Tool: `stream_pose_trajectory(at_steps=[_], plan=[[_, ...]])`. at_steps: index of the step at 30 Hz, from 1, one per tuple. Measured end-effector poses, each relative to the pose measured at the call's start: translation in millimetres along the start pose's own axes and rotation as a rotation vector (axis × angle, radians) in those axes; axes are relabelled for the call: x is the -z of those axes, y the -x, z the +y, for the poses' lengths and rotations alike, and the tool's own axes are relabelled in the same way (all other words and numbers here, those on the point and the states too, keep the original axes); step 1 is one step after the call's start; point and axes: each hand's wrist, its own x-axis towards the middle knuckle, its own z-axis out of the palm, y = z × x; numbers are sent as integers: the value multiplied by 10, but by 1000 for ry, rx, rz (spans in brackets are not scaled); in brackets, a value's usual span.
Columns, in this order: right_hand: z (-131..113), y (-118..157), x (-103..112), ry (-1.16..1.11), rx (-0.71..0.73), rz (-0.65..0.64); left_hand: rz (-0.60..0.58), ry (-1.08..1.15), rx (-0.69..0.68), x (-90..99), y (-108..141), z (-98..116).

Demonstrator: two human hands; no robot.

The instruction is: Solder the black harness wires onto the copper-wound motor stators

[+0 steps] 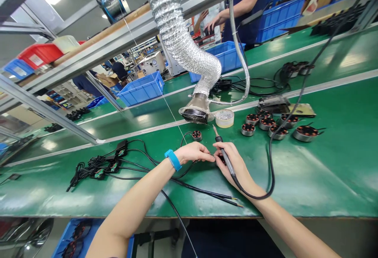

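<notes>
- Left of my left hand — long black cables on the flat green bench.
- Right, beyond my right hand — round silver-and-copper metal coils.
- Ahead: tubular silver foil duct, round whitish plastic tub just right of its mouth.

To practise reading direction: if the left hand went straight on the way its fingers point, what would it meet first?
Most likely the right hand, which holds the soldering iron. The left hand points toward it, and the two look close; from this one view, whether they touch is unclear.
</notes>
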Motion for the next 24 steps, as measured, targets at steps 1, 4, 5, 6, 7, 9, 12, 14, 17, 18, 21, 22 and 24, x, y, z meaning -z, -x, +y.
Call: stream_pose_trajectory(at_steps=[1, 4, 5, 6, 7, 9, 12, 14, 17, 18, 21, 22, 24], plan=[[0, 3, 8, -6, 0, -2, 1, -4, -8, -24, -17, 1], [7, 14, 15, -4, 7, -11, 30, 25, -44, -85, -65, -8], [12, 17, 11, 0, 8, -16, 31, 27, -57, -94, -67, -10], [17, 19, 6, 4, 9, -18, 25, 17, -64, -96, -58, -9], [23, 21, 0, 7, 9, -22, 17, -3, -67, -90, -37, -4], [33, 25, -10, 11, 10, -27, 15, -64, -66, -66, 30, 14], [45, 30, -14, 15, 18, -27, 48, -109, -63, -35, 136, 28], [51, 32, -12, 19, 23, -31, 61, -85, -74, -36, 167, 6], [57, 33, -10, 25, 25, -33, 89, 5, -98, -54, 146, -64], [59, 34, -10, 26, 24, -32, 114, 41, -99, -57, 132, -85], [59, 38, -7, 28, 20, -33, 161, 111, -85, -43, 102, -114], [56, 38, -5, 28, 22, -34, 145, 117, -77, -34, 99, -109], [46, 37, 2, 31, 28, -32, 86, 107, -67, -20, 95, -87]])
